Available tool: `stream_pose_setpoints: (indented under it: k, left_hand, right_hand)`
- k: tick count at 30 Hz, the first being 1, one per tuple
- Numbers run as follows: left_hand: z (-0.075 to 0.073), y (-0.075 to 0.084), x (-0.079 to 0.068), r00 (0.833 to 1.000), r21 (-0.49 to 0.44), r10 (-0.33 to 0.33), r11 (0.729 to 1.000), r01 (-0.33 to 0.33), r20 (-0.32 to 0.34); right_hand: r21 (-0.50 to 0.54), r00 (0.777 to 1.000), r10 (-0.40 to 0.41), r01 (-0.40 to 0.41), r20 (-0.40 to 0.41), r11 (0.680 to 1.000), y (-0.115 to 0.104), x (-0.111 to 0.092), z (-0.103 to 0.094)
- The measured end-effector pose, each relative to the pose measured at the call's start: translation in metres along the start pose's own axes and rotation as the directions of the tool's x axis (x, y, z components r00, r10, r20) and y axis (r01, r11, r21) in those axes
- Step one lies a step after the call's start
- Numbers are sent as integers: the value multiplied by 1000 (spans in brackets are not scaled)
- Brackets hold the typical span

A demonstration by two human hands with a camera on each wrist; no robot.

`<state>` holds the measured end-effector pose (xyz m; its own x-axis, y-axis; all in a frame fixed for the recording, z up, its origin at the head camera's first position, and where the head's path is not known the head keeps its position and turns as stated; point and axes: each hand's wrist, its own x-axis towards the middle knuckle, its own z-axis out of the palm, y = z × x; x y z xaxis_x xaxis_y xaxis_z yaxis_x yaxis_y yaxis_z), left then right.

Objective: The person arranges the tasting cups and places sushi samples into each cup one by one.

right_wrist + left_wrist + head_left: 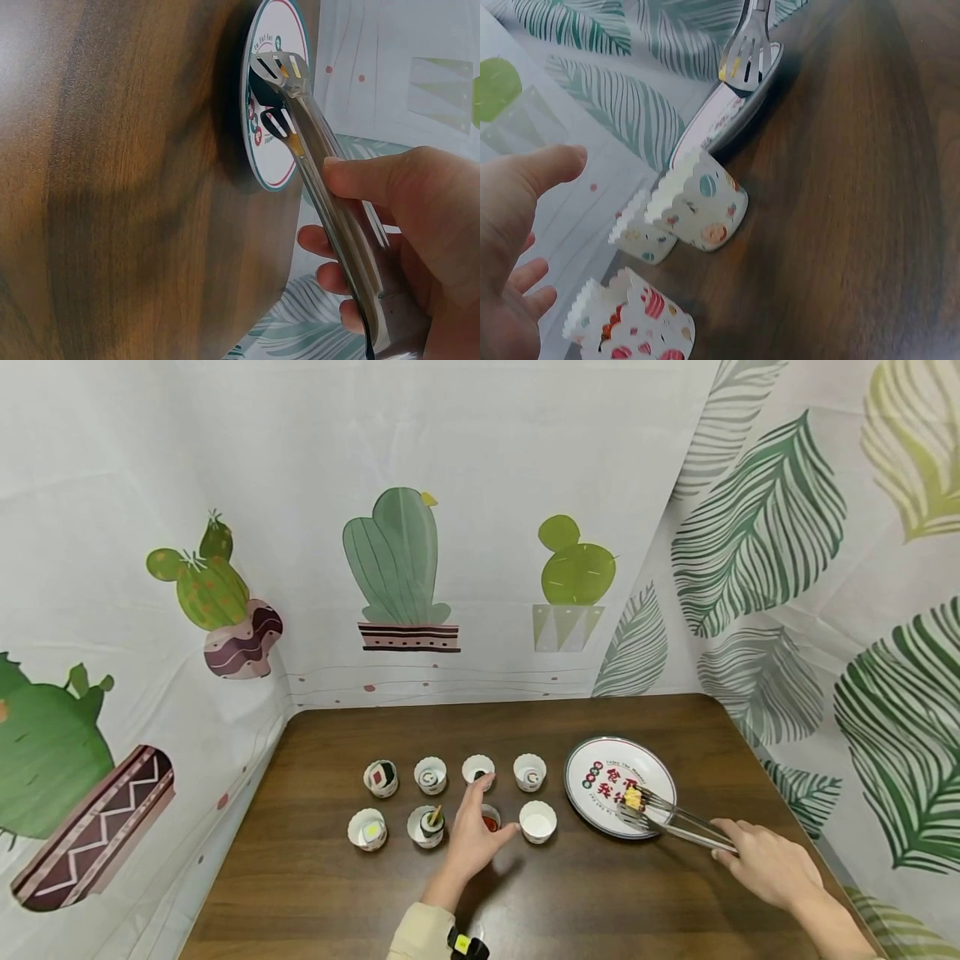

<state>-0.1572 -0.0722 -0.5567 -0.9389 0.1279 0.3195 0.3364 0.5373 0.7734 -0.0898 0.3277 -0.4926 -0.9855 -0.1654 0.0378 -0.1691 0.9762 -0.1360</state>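
Note:
My right hand (772, 864) grips metal serving tongs (697, 835) with slotted ends. The tong ends stand around a small yellow-topped, dark-sided sushi piece (634, 797) over the white printed plate (600, 814). In the right wrist view the tongs (330, 202) partly hide that piece. My left hand (474, 839) reaches over the paper cups, fingers extended and thumb spread, holding nothing. Below it, partly hidden, is a cup with something red inside (491, 820). A white cup (537, 822) with nothing visible in it stands just right of the thumb; in the left wrist view this cup (705, 202) has a scalloped rim.
Several more paper cups stand in two rows on the brown table (337, 902). Among them are a cup (381, 779) with a dark and red piece, and another (426, 827) with a dark, yellow-topped piece. A printed curtain (487, 443) hangs behind the table.

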Motion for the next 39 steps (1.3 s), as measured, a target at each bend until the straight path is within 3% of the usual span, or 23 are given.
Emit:
stream_pose_setpoints:
  k: [7,13,25,33,39]
  left_hand:
    - [9,9,3,993,38,118,992,-118,7]
    - [14,18,4,992,-9,112,994,-111,65]
    - [31,27,-1,991,4,11,1000,-11,135]
    - [44,22,-5,986,9,-37,999,36,162]
    - [52,16,-7,984,26,-99,995,96,146]
  right_hand:
    - [7,1000,4,-4,-3,1000,-1,-1,-2]
    - [12,1000,12,-12,2,1000,0,-1,-2]
    - [11,1000,14,-14,-11,1000,-2,0,-3]
    - [14,1000,5,-4,-22,1000,-3,1,-4]
    - [22,999,-4,5,-41,1000,-5,1,-4]
